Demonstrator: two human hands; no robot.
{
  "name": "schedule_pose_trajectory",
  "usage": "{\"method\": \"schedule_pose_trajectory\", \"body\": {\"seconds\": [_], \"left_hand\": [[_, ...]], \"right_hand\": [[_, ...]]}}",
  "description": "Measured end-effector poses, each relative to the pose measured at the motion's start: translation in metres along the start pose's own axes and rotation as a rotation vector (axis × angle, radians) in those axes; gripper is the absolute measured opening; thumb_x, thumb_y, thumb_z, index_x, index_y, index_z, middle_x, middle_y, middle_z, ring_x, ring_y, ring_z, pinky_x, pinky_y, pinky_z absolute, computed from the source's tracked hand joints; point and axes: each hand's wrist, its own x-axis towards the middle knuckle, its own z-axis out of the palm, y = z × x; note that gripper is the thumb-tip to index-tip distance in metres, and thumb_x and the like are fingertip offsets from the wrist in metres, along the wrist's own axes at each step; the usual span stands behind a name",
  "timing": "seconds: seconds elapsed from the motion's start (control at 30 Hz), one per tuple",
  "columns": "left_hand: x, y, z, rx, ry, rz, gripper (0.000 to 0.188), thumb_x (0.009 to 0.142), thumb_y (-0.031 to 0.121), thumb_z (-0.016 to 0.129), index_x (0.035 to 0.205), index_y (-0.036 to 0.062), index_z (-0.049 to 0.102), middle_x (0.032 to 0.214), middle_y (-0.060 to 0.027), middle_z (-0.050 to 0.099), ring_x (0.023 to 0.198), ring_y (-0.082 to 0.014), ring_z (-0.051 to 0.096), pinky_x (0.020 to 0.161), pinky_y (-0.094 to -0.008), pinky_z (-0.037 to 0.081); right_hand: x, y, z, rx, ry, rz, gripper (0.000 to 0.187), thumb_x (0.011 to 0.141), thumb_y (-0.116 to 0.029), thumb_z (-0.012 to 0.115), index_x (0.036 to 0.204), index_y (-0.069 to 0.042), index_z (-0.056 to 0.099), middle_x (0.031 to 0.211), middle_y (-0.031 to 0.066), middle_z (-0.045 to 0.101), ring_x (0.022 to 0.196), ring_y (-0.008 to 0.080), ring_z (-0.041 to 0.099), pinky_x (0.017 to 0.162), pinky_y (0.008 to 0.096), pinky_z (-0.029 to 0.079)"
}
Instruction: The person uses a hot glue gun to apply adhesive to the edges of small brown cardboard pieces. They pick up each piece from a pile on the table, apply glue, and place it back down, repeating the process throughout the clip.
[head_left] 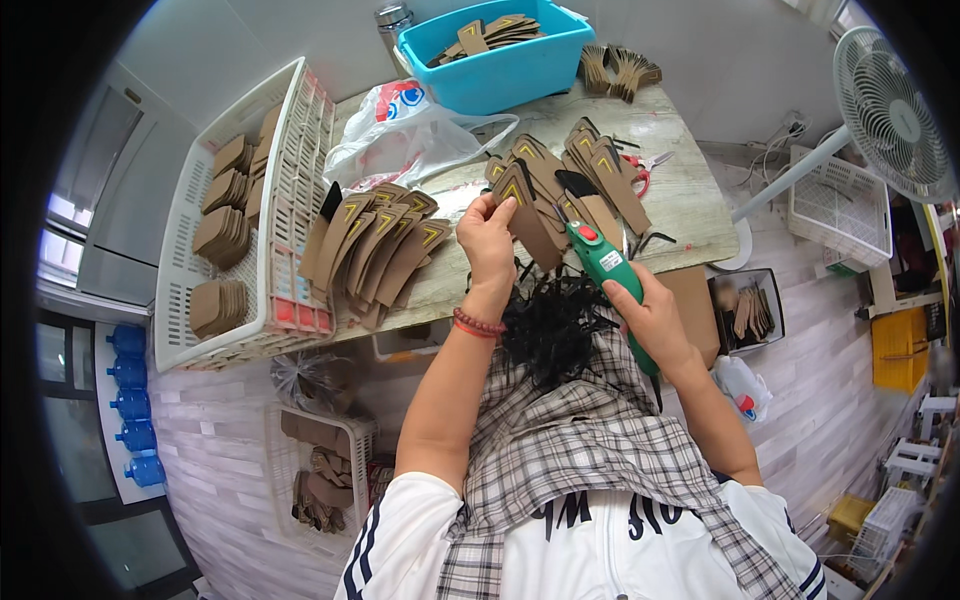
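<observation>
My left hand (pixel 486 245) pinches the edge of a flat brown piece (pixel 533 222) with a yellow angled mark near its top. My right hand (pixel 655 322) is wrapped round a green handheld power cutter (pixel 603 258) with a red button; its tip points away from me, beside the brown piece. Whether the tip touches anything I cannot tell. More marked brown pieces (pixel 615 185) lie overlapped just beyond, some with black strips on them. To the left of my left hand a fanned stack of such pieces (pixel 372 245) rests on the table. Black scraps (pixel 555 330) are heaped on my checked apron (pixel 585 440).
The worn table (pixel 690 215) holds a white plastic bag (pixel 400 145), a blue tub (pixel 500 75) of brown pieces and red-handled scissors (pixel 645 172). A white crate (pixel 255 305) with stacked pieces stands left. A fan (pixel 890 115) stands right; a box (pixel 752 310) sits on the floor.
</observation>
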Motion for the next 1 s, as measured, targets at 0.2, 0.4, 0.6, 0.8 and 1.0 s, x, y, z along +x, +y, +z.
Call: {"method": "schedule_pose_trajectory", "body": {"seconds": [0.2, 0.4, 0.6, 0.8, 1.0], "left_hand": [[-0.021, 0.013, 0.021, -0.175, -0.052, -0.087, 0.005, 0.086, 0.005, 0.067, 0.088, 0.0011, 0.064, 0.077, -0.0005, 0.065, 0.062, -0.0065, 0.056, 0.056, -0.021, 0.045], [-0.03, 0.008, 0.029, -0.251, -0.069, -0.18, 0.004, 0.086, 0.008, 0.068, 0.087, 0.0047, 0.065, 0.077, -0.0001, 0.066, 0.063, -0.0061, 0.056, 0.057, -0.0201, 0.042], [-0.038, 0.007, 0.03, -0.221, -0.113, -0.238, 0.005, 0.087, 0.008, 0.067, 0.086, 0.0039, 0.065, 0.077, -0.0008, 0.067, 0.064, -0.0069, 0.058, 0.058, -0.0211, 0.045], [-0.051, 0.0, 0.026, -0.214, -0.149, -0.245, 0.004, 0.086, 0.007, 0.067, 0.086, 0.0037, 0.065, 0.078, -0.0007, 0.066, 0.063, -0.0072, 0.058, 0.058, -0.0214, 0.046], [-0.055, 0.003, 0.018, -0.105, -0.192, -0.215, 0.003, 0.086, 0.003, 0.066, 0.087, 0.0008, 0.065, 0.079, -0.0007, 0.066, 0.065, -0.0062, 0.058, 0.061, -0.0207, 0.046]], "right_hand": [[-0.002, -0.007, -0.002, 0.018, -0.005, -0.024, 0.044, 0.089, -0.034, 0.064, 0.114, 0.001, 0.056, 0.07, 0.0045, 0.059, 0.053, 0.0096, 0.053, 0.048, 0.0261, 0.043], [-0.003, -0.007, -0.004, 0.051, 0.021, -0.046, 0.043, 0.09, -0.033, 0.064, 0.115, 0.001, 0.056, 0.07, 0.0043, 0.059, 0.052, 0.0091, 0.054, 0.048, 0.0255, 0.044], [-0.003, -0.008, -0.007, 0.037, 0.04, -0.047, 0.043, 0.09, -0.033, 0.064, 0.116, 0.001, 0.055, 0.07, 0.0039, 0.06, 0.052, 0.0088, 0.054, 0.048, 0.025, 0.045], [-0.003, -0.01, -0.006, 0.036, 0.069, -0.065, 0.042, 0.09, -0.032, 0.065, 0.115, 0.001, 0.056, 0.071, 0.0032, 0.06, 0.052, 0.0081, 0.053, 0.048, 0.0239, 0.043], [-0.003, -0.013, -0.012, 0.038, 0.043, -0.069, 0.039, 0.09, -0.03, 0.065, 0.112, 0.0, 0.057, 0.069, 0.0021, 0.059, 0.051, 0.0068, 0.052, 0.047, 0.0237, 0.042]]}}
